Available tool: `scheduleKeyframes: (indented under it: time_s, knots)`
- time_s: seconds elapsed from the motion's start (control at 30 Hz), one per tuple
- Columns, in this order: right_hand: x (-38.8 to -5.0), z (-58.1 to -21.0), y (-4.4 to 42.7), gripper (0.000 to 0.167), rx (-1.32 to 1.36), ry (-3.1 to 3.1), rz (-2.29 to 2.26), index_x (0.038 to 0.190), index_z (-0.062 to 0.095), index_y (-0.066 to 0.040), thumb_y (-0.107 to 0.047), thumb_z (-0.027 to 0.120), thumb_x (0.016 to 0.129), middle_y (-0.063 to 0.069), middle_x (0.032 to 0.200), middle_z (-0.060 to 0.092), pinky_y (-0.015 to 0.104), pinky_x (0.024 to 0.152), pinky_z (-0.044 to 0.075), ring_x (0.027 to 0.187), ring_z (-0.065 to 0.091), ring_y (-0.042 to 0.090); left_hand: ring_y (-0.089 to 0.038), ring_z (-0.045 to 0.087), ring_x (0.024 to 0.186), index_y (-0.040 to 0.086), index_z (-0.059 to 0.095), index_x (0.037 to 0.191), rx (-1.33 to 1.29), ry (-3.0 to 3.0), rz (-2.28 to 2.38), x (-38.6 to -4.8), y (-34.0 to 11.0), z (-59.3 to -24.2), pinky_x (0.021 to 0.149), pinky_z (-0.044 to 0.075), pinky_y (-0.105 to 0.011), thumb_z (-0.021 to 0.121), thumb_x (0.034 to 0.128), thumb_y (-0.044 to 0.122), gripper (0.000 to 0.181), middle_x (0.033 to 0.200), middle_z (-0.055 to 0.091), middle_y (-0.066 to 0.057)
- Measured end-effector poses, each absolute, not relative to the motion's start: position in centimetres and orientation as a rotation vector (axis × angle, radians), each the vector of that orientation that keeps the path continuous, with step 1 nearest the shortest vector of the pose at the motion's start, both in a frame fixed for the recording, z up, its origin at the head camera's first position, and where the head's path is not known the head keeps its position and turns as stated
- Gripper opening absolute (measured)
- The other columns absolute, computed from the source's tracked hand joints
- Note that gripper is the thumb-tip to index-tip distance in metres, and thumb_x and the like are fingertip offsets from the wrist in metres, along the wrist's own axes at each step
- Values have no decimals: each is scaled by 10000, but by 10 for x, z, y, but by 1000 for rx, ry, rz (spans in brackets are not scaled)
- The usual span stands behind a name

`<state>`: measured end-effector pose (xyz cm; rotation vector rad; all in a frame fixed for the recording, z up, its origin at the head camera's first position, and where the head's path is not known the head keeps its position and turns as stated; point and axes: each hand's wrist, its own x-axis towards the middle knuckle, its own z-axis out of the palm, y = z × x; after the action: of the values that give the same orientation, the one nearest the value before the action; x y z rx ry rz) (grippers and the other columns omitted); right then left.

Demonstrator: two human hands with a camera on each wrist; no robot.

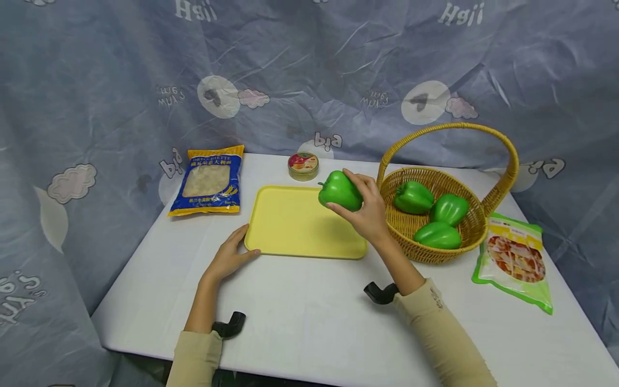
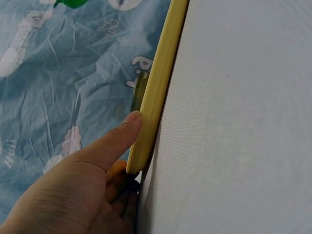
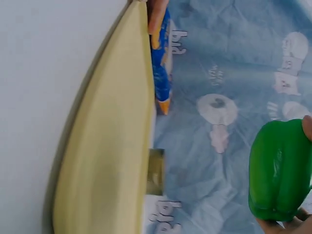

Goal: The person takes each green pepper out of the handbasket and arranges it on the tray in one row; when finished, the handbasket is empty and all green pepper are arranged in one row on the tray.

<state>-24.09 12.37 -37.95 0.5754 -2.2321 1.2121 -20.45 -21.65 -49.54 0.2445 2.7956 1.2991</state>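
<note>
My right hand (image 1: 369, 215) holds a green bell pepper (image 1: 340, 191) between thumb and fingers above the right part of a yellow tray (image 1: 304, 223). The right wrist view shows the pepper (image 3: 279, 170) up close, with fingertips at its edges. At the tray's left front corner is my left hand (image 1: 229, 259), its thumb on the front rim and its fingers along the left side. In the left wrist view the thumb of the left hand (image 2: 73, 190) touches the tray's rim (image 2: 153, 107). Several more green peppers (image 1: 437, 235) lie in a wicker basket (image 1: 435, 257) at the right.
A blue and yellow pasta bag (image 1: 208, 180) lies at the back left. Behind the tray stands a small round tin (image 1: 303, 166). The basket's tall handle (image 1: 450, 126) arches above it. A green and white food packet (image 1: 517, 258) lies right of the basket. Patterned cloth hangs behind the table.
</note>
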Motion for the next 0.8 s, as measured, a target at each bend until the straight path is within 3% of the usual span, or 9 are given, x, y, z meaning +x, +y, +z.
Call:
scheduleKeyframes:
  time_s: [0.37, 0.57, 0.8]
  knots:
    - [-290, -443, 86, 783, 263, -2460, 1358, 1383, 438, -211, -417, 780, 710, 128, 1214, 407, 448, 867, 439, 1072, 456, 275, -309, 197, 1364, 61, 249, 1460, 246, 2802, 1298, -204, -216, -494, 1092, 185, -490, 682, 810, 429, 863, 1489, 255, -123]
    - [-301, -467, 80, 792, 60, -2513, 1411, 1379, 416, -172, -412, 776, 716, 152, 1235, 371, 465, 899, 420, 1074, 452, 299, -312, 210, 1359, 78, 267, 1458, 244, 2802, 1296, -202, -217, -492, 1088, 190, -498, 675, 818, 426, 835, 1484, 268, -121]
    - [-299, -475, 72, 810, 92, -2510, 1449, 1427, 321, -164, -374, 742, 769, 194, 1294, 368, 487, 910, 405, 1110, 439, 328, -305, 215, 1358, 91, 274, 1458, 246, 2796, 1301, -202, -218, -491, 1090, 188, -493, 670, 828, 409, 809, 1485, 272, -109]
